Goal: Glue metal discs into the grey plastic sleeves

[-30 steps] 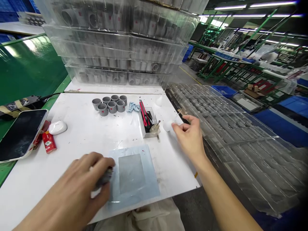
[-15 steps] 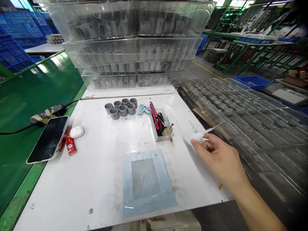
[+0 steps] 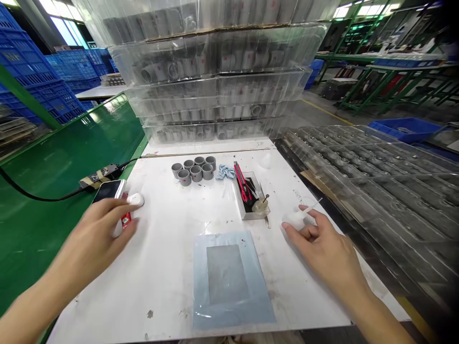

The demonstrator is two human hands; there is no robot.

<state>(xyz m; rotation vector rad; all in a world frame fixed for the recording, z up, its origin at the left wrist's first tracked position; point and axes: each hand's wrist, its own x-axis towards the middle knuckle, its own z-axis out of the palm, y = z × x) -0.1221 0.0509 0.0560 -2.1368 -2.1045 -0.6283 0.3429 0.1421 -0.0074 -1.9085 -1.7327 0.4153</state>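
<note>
Left hand back in view, fingertips against the white plastic case

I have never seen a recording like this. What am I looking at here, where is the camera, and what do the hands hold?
This picture comes from a camera worn on a person's head, looking forward and down, so the two bare hands are that person's own. The left hand reaches a white rounded object beside a phone. The right hand is at a small white piece; I cannot tell whether it is held. On the white table lie seven grey pipe fittings, a red utility knife in a clear tray, and a blue sheet.
</note>
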